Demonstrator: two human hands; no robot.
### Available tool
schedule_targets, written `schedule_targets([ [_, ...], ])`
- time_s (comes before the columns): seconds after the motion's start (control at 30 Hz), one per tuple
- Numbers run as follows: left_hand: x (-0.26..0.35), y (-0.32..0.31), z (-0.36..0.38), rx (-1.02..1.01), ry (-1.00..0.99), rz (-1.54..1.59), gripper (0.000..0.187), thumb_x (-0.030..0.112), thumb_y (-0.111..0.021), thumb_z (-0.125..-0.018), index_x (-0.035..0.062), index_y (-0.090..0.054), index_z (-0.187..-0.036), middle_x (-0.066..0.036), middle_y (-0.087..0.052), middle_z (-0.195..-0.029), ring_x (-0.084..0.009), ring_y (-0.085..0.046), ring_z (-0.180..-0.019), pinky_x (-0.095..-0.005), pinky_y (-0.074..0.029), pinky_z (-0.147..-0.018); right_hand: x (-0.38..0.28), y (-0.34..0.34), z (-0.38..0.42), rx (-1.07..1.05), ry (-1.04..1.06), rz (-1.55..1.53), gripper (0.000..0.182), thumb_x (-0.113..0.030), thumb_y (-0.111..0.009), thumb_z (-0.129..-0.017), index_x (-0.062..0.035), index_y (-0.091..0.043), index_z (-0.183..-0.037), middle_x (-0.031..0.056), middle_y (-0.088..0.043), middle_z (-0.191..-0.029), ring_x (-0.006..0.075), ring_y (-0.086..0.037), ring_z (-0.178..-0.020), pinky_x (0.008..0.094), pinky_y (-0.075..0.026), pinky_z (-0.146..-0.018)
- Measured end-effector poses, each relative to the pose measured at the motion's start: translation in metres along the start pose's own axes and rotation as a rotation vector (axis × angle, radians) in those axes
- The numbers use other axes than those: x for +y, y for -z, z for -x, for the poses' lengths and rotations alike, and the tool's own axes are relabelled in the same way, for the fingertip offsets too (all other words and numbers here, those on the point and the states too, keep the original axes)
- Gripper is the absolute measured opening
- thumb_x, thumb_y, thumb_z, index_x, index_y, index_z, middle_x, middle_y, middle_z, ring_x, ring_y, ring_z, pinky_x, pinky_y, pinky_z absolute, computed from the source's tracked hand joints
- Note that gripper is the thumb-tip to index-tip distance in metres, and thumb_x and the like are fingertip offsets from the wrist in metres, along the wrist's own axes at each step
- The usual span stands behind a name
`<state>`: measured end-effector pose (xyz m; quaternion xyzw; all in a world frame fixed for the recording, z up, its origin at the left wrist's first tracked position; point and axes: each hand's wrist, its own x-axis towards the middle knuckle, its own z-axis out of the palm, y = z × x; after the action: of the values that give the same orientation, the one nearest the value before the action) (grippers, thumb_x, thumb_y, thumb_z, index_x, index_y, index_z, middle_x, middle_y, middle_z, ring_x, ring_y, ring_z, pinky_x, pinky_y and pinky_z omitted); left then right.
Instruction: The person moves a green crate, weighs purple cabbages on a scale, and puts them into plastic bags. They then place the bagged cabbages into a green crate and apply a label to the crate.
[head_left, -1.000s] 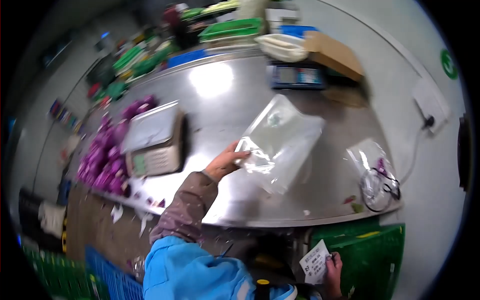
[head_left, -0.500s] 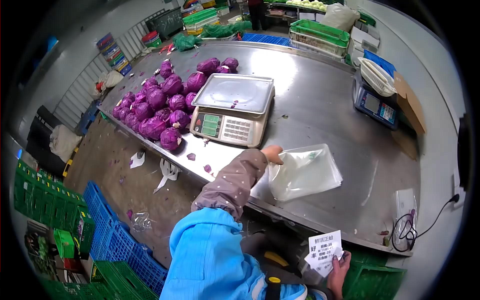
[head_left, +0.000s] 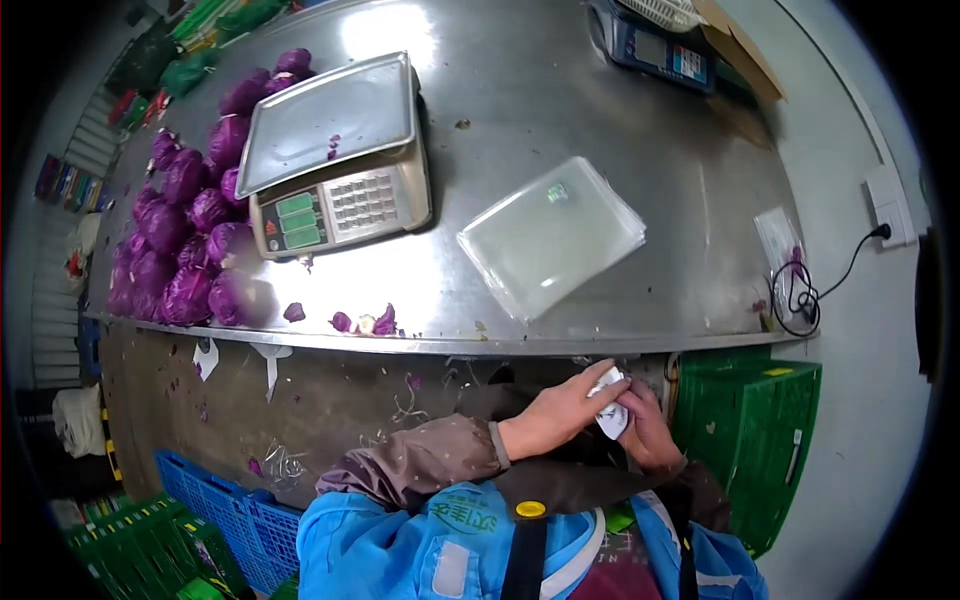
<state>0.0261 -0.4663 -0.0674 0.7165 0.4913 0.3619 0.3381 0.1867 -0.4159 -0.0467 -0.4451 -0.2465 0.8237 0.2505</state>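
White printed paper slips [head_left: 611,412], bent and partly covered by fingers, are held between my two hands in front of the table edge. My left hand [head_left: 550,415] is closed, its fingers pinching the slips from the left. On the other side my right hand [head_left: 648,432] grips them with its thumb and fingers. Beyond my hands, a stack of clear plastic bags [head_left: 550,240] lies flat on the metal table [head_left: 690,240], touched by neither hand.
A weighing scale [head_left: 340,205] stands beside a heap of purple cabbages [head_left: 165,235]. A second scale [head_left: 655,50] is at the back right. A black cable [head_left: 800,295] lies at the right edge. A green crate [head_left: 750,440] and a blue crate [head_left: 225,515] stand below.
My left hand has left the plastic bags and come back to the slips in my right hand. The bags now lie turned and flat. My view has tilted down.
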Motion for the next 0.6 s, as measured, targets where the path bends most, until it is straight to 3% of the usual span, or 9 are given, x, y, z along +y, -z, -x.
schedule_targets([
  [0.03,-0.005,-0.001,0.007,-0.009,0.016,0.02,0.061,-0.001,-0.057,-0.068,0.0113,-0.039,-0.125,-0.015,-0.037,-0.125,-0.0354,-0.052,-0.096,-0.036,-0.049,-0.073,0.002,0.001,0.001,-0.057,-0.014,-0.008,0.023,-0.005,-0.047,-0.084,-0.001,-0.044,-0.107,0.0085,-0.051,-0.102,0.0174,-0.053,-0.095,0.0283,-0.045,-0.079],
  [0.1,-0.019,-0.002,0.024,-0.017,0.028,0.053,0.054,-0.002,-0.052,-0.069,0.0088,-0.041,-0.121,-0.015,-0.044,-0.115,-0.034,-0.057,-0.085,-0.0387,-0.049,-0.067,-0.011,-0.005,0.014,0.037,-0.126,0.493,0.026,-0.009,-0.05,-0.085,0.0001,-0.045,-0.108,0.0087,-0.056,-0.092,0.0145,-0.057,-0.079,0.0249,-0.048,-0.065],
  [0.17,-0.038,-0.013,0.047,0.049,0.13,0.115,0.045,-0.003,-0.052,-0.069,0.0067,-0.046,-0.112,-0.016,-0.053,-0.1,-0.0366,-0.056,-0.085,-0.041,-0.047,-0.066,-0.01,0.022,0.019,0.039,-0.231,0.648,0.027,-0.009,-0.051,-0.084,0.0005,-0.046,-0.109,0.0085,-0.057,-0.088,0.0133,-0.058,-0.072,0.0237,-0.048,-0.06],
  [0.2,-0.054,-0.023,0.064,0.074,0.205,0.143,0.041,-0.005,-0.052,-0.07,0.0061,-0.047,-0.109,-0.016,-0.056,-0.095,-0.0376,-0.055,-0.087,-0.0417,-0.046,-0.066,0.0,0.041,0.024,0.122,-0.122,0.703,0.028,-0.008,-0.053,-0.083,0.0009,-0.046,-0.109,0.0084,-0.058,-0.084,0.0124,-0.057,-0.068,0.0228,-0.047,-0.057],
  [0.33,-0.13,-0.039,0.141,0.144,1.125,0.078,0.04,0.015,-0.058,-0.075,0.0031,-0.04,-0.109,-0.021,-0.057,-0.094,-0.0394,-0.054,-0.088,-0.0438,-0.043,-0.07,0.001,0.115,0.066,0.416,0.201,0.975,0.028,-0.006,-0.057,-0.079,0.0012,-0.049,-0.105,0.0074,-0.059,-0.081,0.0112,-0.055,-0.067,0.0222,-0.045,-0.059],
  [0.43,-0.228,-0.048,0.227,0.521,1.33,0.175,0.055,0.034,-0.059,-0.077,0.0045,-0.031,-0.114,-0.016,-0.056,-0.092,-0.034,-0.055,-0.085,-0.0438,-0.044,-0.07,0.001,0.189,0.111,0.804,0.526,1.198,0.031,-0.007,-0.06,-0.077,0.0015,-0.049,-0.105,0.0075,-0.059,-0.083,0.0144,-0.056,-0.074,0.0247,-0.045,-0.066],
  [0.47,-0.253,-0.044,0.254,0.638,1.378,0.234,0.065,0.042,-0.06,-0.076,0.0062,-0.025,-0.118,-0.015,-0.056,-0.09,-0.0328,-0.054,-0.086,-0.0435,-0.044,-0.072,0.005,0.214,0.125,0.796,0.53,1.194,0.031,-0.007,-0.06,-0.077,0.0015,-0.049,-0.105,0.0075,-0.059,-0.083,0.0144,-0.056,-0.074,0.0247,-0.045,-0.066],
  [0.53,-0.253,-0.007,0.271,1.025,1.389,0.843,0.049,0.041,-0.057,-0.079,0.0064,-0.037,-0.108,-0.009,-0.053,-0.084,-0.0281,-0.052,-0.08,-0.0462,-0.043,-0.077,0.029,0.276,0.146,0.949,0.611,1.434,0.036,-0.008,-0.062,-0.075,0.0028,-0.049,-0.106,0.0099,-0.058,-0.087,0.0166,-0.055,-0.08,0.027,-0.044,-0.072],
  [0.6,-0.218,0.046,0.267,1.214,0.839,1.353,0.033,0.037,-0.054,-0.082,0.0075,-0.045,-0.093,-0.007,-0.049,-0.078,-0.0253,-0.051,-0.076,-0.0472,-0.044,-0.077,0.058,0.319,0.161,0.913,0.598,1.51,0.041,-0.01,-0.065,-0.073,0.003,-0.048,-0.108,0.0119,-0.057,-0.093,0.0197,-0.055,-0.085,0.0299,-0.044,-0.076],
])
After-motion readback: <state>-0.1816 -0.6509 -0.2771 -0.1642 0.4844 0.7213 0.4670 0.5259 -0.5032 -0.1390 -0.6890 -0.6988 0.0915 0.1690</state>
